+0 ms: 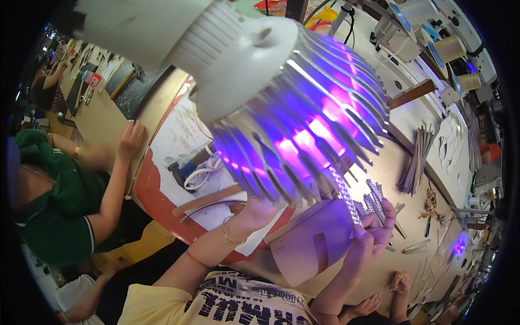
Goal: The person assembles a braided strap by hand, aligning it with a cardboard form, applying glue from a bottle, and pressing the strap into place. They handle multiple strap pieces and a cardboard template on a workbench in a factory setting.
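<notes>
A pale braided strip (345,197) runs up from my right hand (374,230), whose thumb and fingers are pinched on its lower end. The upper end goes behind a large finned lamp (254,81) that glows violet and fills the middle of the view. My left hand (260,213) reaches under the lamp, which hides its fingers. Beneath my hands lies a curved beige panel (295,257) with a brown band (322,252) on it. Several more braided pieces (374,197) lie just beyond my right hand.
Left of the lamp are a hammer (190,165), a white cord (203,177) and brown strips (208,199). A bundle of thin strips (416,162) lies right. Thread spools (449,49) stand far right. A person in green (59,206) sits left; another person's hands (401,281) rest lower right.
</notes>
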Tool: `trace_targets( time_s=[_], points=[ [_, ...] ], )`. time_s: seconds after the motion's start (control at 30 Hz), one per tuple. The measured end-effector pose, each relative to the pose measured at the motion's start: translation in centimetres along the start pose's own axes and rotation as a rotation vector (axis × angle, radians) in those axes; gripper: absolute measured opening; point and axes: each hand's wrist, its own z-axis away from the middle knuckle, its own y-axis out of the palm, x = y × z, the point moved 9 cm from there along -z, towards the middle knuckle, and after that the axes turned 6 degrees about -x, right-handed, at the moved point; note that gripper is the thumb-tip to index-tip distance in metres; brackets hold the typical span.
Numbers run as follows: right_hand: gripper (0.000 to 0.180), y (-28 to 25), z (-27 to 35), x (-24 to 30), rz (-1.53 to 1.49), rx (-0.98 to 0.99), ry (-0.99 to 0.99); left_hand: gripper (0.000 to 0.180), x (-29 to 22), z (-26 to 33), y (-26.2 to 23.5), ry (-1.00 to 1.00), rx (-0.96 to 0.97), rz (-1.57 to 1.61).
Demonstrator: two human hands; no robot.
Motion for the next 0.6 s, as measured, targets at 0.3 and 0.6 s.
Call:
trace_targets(
  time_s=[0.3,0.6],
  points=[
    [0.066,1.7,1.9,-1.1,0.052,0.239,0.143,0.016,3.9,-1.1,-2.1,0.067,0.009,-0.193],
    [0.066,3.6,3.3,-0.5,0.034,0.356,0.221,0.023,3.7,-1.9,-1.8,0.085,-0.001,-0.49]
  ],
)
